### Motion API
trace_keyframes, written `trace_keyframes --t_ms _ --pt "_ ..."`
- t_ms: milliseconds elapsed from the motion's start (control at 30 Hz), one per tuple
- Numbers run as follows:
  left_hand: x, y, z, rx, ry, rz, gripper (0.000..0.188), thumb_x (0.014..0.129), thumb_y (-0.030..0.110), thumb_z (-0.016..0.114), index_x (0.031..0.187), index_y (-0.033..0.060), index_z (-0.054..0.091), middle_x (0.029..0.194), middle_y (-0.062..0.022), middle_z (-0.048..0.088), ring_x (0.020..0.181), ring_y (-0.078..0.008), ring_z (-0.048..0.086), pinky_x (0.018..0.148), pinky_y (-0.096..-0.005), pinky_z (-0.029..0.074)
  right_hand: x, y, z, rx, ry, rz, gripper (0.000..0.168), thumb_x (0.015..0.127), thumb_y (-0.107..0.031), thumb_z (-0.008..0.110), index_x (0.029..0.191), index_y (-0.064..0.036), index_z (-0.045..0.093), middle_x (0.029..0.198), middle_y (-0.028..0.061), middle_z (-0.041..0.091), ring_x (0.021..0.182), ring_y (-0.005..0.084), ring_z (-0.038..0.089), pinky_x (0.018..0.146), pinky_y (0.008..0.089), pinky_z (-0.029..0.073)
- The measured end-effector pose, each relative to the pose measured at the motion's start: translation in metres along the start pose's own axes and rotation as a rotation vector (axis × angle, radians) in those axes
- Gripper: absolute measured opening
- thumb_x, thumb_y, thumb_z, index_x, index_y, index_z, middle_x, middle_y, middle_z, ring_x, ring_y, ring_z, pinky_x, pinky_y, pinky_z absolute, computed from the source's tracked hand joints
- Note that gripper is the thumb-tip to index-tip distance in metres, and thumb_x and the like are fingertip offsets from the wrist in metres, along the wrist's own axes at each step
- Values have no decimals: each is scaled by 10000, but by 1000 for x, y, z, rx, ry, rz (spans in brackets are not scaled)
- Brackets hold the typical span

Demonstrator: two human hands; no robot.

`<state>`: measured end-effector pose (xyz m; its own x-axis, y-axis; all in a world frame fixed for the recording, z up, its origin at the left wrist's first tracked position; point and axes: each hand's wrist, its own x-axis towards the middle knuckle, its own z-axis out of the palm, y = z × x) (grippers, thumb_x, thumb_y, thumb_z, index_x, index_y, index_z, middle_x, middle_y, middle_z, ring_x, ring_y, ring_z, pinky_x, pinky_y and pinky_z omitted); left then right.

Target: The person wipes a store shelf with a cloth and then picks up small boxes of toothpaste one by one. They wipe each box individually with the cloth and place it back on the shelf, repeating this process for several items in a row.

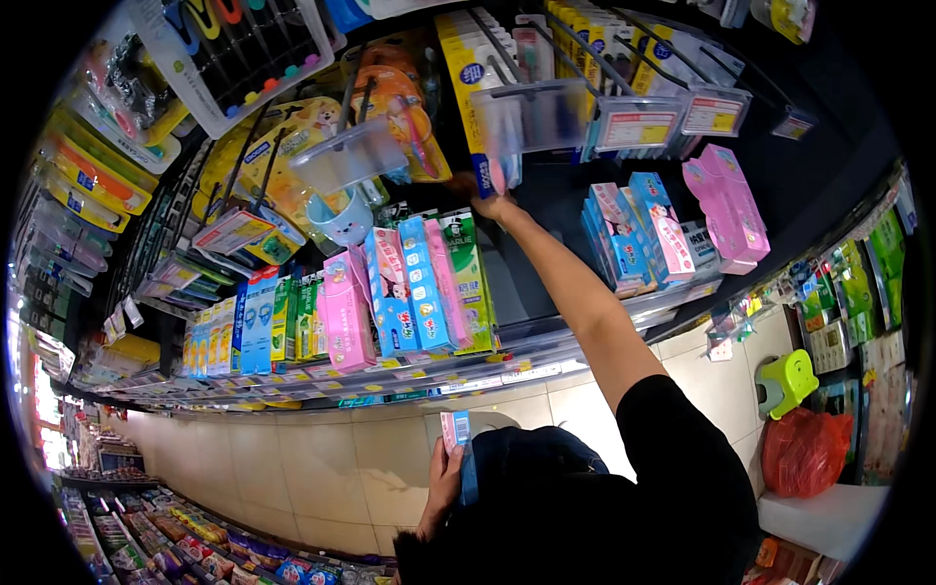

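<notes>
My left hand (444, 468) holds a slim blue and pink carton (466, 461) low by my body, above the tiled floor. My right arm reaches across the shelf, and my right hand (491, 205) is at the lower end of hanging yellow and blue toothbrush packs (475, 95); its fingers are partly hidden, so its grip cannot be told. Left of that arm, green toothpaste boxes (468, 281), blue and pink cartons (409, 292) and a pink box (346, 311) stand on the shelf. To its right are more blue cartons (654, 227) and a pink box (727, 208).
Metal hooks with clear price-tag holders (636, 128) jut out over the shelf. A light blue cup pack (340, 216) hangs at the left. On the floor side are a green stool (790, 384), a red plastic bag (804, 450) and a white box (819, 515).
</notes>
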<state>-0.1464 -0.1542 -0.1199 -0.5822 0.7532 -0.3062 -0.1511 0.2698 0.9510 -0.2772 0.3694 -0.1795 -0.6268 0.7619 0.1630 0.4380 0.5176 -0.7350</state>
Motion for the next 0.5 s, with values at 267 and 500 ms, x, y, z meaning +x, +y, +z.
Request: trace_keyframes --t_ms 267,500 --pt "-17 -1 -3 -67 114 -20 251 965 222 466 1089 7 501 942 -23 520 865 -104 449 801 -257 383 -14 -62 -37 251 -364 -409 384 729 6 464 1076 -70 608 1053 157 639 1035 250 584 898 303 443" --pt "-6 -1 -13 43 58 24 245 959 216 467 1103 20 502 913 -27 516 831 -107 445 763 -261 388 -10 -55 -63 128 -329 -335 338 759 -9 476 1062 -42 623 989 175 661 936 261 628 807 311 486"
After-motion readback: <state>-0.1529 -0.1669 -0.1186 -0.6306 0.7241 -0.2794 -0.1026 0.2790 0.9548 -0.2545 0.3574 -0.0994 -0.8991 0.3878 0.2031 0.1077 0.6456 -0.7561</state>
